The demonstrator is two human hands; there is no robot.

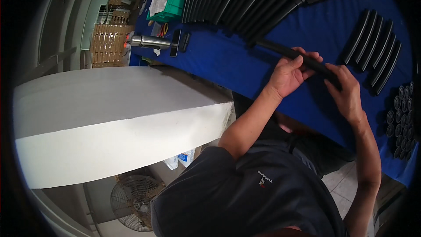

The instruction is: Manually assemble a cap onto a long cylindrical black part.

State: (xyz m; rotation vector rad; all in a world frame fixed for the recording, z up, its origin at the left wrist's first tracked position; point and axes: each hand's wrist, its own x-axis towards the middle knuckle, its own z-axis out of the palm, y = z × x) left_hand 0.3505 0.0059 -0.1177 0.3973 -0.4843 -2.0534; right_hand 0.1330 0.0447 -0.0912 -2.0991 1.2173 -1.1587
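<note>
A long black tube (315,64) is held above the blue-covered table by both my hands. My left hand (289,71) wraps round its middle, thumb on top and fingers beneath. At the end nearer me, my right hand (345,88) grips it, hiding part of that end. The tube's far end slants away to the left, close to a large row of similar black tubes (237,0). Right of my hands lies a smaller group of black tubes (372,46), side by side.
Several round black end pieces (400,116) are packed together at the right table edge. On the left stand a green crate (177,0), a steel flask (151,41) lying down and a phone (176,43). A white ledge (123,136) borders the table; a fan (136,202) stands below.
</note>
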